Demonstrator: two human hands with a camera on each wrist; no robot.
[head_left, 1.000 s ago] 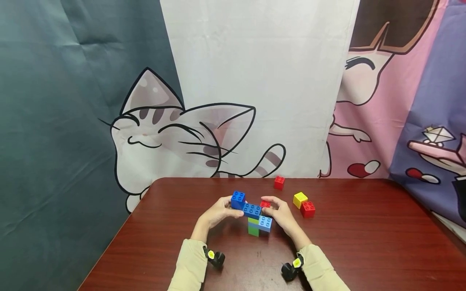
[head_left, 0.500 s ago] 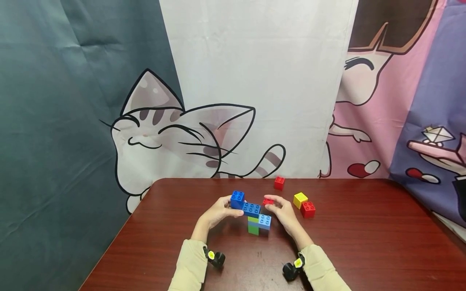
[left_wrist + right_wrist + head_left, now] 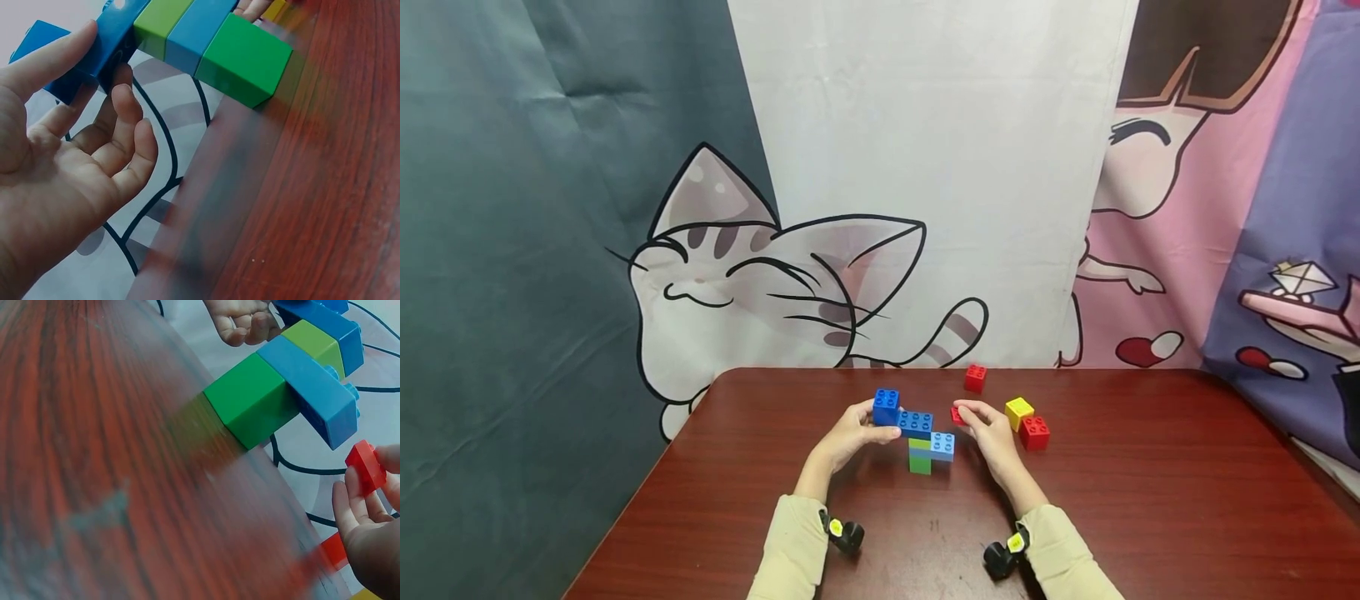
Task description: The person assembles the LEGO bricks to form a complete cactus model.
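My left hand [image 3: 852,435] grips the dark blue end of a stack of toy building bricks, with the thumb across a blue brick [image 3: 103,59]. A blue cube-like brick [image 3: 886,407] tops a longer blue brick [image 3: 916,424]. Beneath come a lime brick [image 3: 162,25], a lighter blue brick [image 3: 942,446] jutting right, and a green brick [image 3: 920,463] at the bottom. Whether the green brick touches the table cannot be told. To the right of the stack, apart from it, my right hand [image 3: 992,437] pinches a small red brick [image 3: 367,466] between thumb and fingers.
On the brown table [image 3: 1150,500], a yellow brick [image 3: 1018,412] and a red brick [image 3: 1034,432] lie beside the right hand. Another red brick [image 3: 975,377] is near the far edge. A cartoon-printed curtain [image 3: 940,167] hangs behind.
My right hand has drawn the small red brick away from the stack, to the right. The stack in my left hand has shifted slightly up and left in the head view.
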